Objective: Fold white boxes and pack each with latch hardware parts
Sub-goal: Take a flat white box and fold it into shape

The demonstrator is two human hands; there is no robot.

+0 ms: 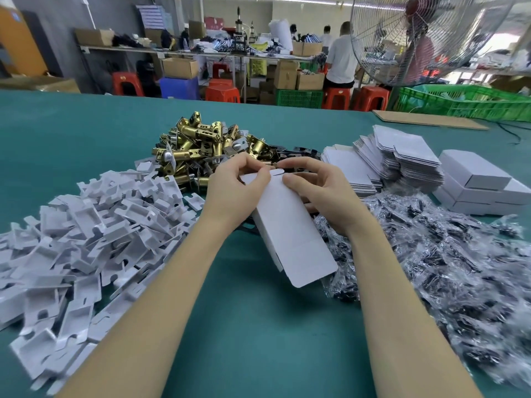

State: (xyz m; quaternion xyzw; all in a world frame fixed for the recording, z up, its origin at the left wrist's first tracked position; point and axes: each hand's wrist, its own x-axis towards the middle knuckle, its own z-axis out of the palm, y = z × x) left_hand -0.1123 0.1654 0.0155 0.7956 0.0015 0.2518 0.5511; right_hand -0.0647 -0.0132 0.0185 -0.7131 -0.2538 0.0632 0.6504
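Forearms nearest us, we pinch the far-end flaps of a plain white box (290,225) with left hand (232,191) and right hand (319,188), held above the green table (258,326) before brass latches (201,145), no readable print.

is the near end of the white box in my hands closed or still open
Open. The near flap of the white box sticks straight out, untucked; both hands work the far end.
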